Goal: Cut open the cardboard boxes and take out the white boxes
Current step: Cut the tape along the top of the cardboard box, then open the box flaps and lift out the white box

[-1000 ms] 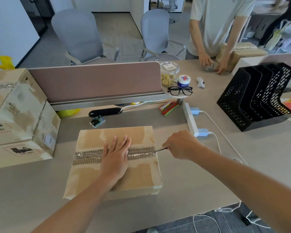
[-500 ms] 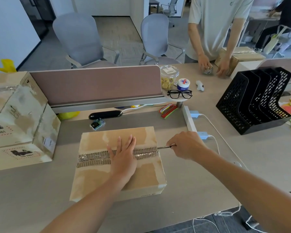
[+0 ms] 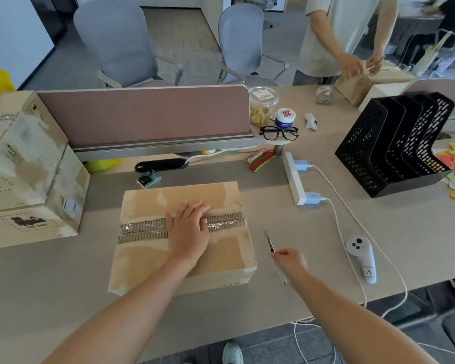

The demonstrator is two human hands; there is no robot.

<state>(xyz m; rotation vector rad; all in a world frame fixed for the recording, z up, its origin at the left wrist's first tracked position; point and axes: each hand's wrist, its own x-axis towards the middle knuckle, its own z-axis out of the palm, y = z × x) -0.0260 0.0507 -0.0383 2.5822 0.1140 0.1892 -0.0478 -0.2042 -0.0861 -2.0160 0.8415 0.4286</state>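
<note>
A flat brown cardboard box point(image 3: 147, 261) lies on the desk in front of me, its top seam covered by clear tape over torn corrugated strips. My left hand point(image 3: 188, 229) presses flat on the seam near the box's middle, fingers spread. My right hand point(image 3: 290, 262) is off the box, to the right of its near corner, and grips a thin knife point(image 3: 269, 241) whose blade points up and away. No white box is in sight.
A larger taped cardboard box point(image 3: 24, 177) stands at the left. A black file rack point(image 3: 394, 145), a white power strip point(image 3: 294, 179) with cables and a white controller point(image 3: 361, 258) lie to the right. A pink divider point(image 3: 145, 114) crosses behind. Another person handles a box at the far right.
My right hand has pulled the knife out of the seam's right end and drawn back toward me, off the box. My left hand stays pressed on the seam.
</note>
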